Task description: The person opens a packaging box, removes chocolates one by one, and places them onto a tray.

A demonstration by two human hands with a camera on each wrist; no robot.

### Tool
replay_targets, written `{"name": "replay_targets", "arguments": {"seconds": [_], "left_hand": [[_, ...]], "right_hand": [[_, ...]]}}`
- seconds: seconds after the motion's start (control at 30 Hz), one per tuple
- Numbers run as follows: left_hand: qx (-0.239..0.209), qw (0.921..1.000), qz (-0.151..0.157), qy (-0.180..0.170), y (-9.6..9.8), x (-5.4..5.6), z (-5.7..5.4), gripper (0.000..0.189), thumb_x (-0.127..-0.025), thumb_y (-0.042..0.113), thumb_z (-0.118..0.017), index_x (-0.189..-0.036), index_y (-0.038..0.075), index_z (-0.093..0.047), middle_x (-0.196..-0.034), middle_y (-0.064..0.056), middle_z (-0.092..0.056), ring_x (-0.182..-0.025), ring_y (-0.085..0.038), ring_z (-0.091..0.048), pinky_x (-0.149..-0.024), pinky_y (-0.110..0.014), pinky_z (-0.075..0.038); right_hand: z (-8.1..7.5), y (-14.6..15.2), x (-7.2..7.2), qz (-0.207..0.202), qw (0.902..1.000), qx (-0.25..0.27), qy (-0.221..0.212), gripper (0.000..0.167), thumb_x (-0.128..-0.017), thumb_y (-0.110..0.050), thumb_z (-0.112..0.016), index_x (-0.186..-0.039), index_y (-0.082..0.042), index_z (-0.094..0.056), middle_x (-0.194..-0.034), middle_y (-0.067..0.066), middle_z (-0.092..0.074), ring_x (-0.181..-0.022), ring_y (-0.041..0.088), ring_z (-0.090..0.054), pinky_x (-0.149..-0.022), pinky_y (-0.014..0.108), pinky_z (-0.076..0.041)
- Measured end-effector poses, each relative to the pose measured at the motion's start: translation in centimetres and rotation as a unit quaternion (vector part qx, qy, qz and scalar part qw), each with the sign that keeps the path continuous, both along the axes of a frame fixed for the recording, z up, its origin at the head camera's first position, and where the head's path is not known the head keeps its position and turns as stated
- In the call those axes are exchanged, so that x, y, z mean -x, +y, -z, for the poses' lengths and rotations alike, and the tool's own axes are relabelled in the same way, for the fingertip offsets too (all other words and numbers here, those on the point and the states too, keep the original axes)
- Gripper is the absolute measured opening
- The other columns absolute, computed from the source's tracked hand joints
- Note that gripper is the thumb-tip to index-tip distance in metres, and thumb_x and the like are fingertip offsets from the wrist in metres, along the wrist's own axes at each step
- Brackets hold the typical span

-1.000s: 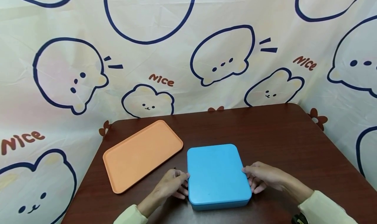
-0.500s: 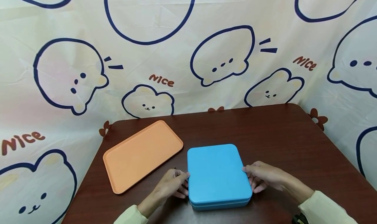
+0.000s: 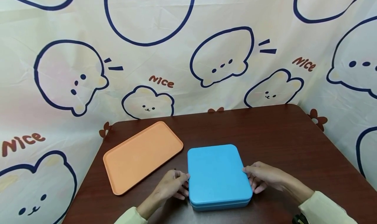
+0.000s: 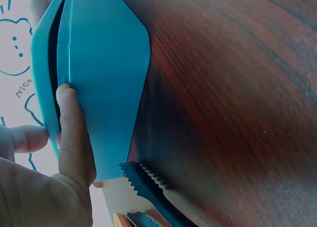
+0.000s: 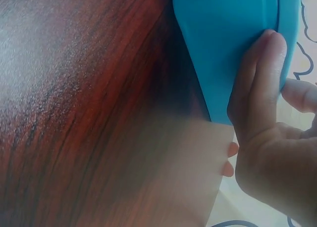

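Blue lid (image 3: 219,175) lifted slightly from box (image 4: 106,83), contents hidden, grip of left hand (image 3: 171,183) and right hand (image 3: 264,176) pinching lid

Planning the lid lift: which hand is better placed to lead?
Left, probably: in its wrist view, the left hand reaches a dark gap beneath the blue lid. At the right hand, only a thin seam shows.

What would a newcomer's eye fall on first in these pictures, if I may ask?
Probably the bright blue box on the dark brown table, with the left hand and the right hand at its opposite sides. Next might come the orange tray lying beyond the left hand, then the pale cartoon-printed backdrop behind the table.
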State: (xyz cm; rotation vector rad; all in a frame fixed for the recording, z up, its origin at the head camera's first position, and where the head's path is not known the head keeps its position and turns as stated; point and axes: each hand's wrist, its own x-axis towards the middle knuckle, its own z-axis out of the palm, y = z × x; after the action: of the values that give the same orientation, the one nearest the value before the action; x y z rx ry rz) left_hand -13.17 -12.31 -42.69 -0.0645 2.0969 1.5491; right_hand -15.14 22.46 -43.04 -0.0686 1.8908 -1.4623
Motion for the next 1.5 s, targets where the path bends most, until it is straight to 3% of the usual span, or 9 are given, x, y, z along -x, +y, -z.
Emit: {"name": "replay_targets", "arguments": {"seconds": [0.47, 1.0, 1.27, 1.5], "left_hand": [[-0.009, 0.9999, 0.005, 0.004, -0.1, 0.0, -0.3, 0.030, -0.101, 0.028, -0.058, -0.098, -0.001, -0.064, -0.088, -0.013, -0.064, -0.062, -0.014, -0.065, -0.056, -0.030, -0.056], [-0.030, 0.9990, -0.022, 0.025, 0.0, 0.3, -0.6, 0.030, -0.099, 0.024, -0.063, -0.106, -0.005, -0.064, -0.097, -0.013, -0.065, -0.069, -0.015, -0.066, -0.056, -0.030, -0.057], [-0.035, 0.9985, -0.031, 0.029, 0.1, 0.4, -0.5, 0.029, -0.098, 0.021, -0.064, -0.109, -0.006, -0.064, -0.086, -0.009, -0.068, -0.068, -0.014, -0.067, -0.057, -0.031, -0.057], [-0.044, 0.9978, -0.037, 0.034, 0.1, 0.4, -0.6, 0.029, -0.097, 0.020, -0.064, -0.109, -0.006, -0.064, -0.087, -0.008, -0.069, -0.070, -0.014, -0.067, -0.059, -0.031, -0.058]], "right_hand": [[-0.4, 0.2, 0.1, 0.010, 0.9999, 0.007, -0.004, 0.036, -0.101, -0.035, -0.052, -0.080, -0.007, -0.060, -0.072, 0.004, -0.059, -0.060, 0.011, -0.060, -0.055, 0.024, -0.053], [-0.8, 0.8, 0.5, 0.010, 0.9991, 0.040, 0.013, 0.027, -0.102, -0.032, -0.054, -0.089, -0.008, -0.058, -0.075, 0.003, -0.059, -0.063, 0.013, -0.061, -0.058, 0.027, -0.054], [-0.7, 0.8, 0.5, 0.016, 0.9988, 0.044, 0.014, 0.025, -0.101, -0.031, -0.056, -0.092, -0.008, -0.059, -0.076, 0.004, -0.061, -0.064, 0.012, -0.061, -0.059, 0.026, -0.055], [-0.7, 0.8, 0.6, 0.016, 0.9983, 0.051, 0.023, 0.024, -0.102, -0.029, -0.055, -0.091, -0.008, -0.059, -0.075, 0.003, -0.061, -0.064, 0.011, -0.062, -0.060, 0.027, -0.056]]}}
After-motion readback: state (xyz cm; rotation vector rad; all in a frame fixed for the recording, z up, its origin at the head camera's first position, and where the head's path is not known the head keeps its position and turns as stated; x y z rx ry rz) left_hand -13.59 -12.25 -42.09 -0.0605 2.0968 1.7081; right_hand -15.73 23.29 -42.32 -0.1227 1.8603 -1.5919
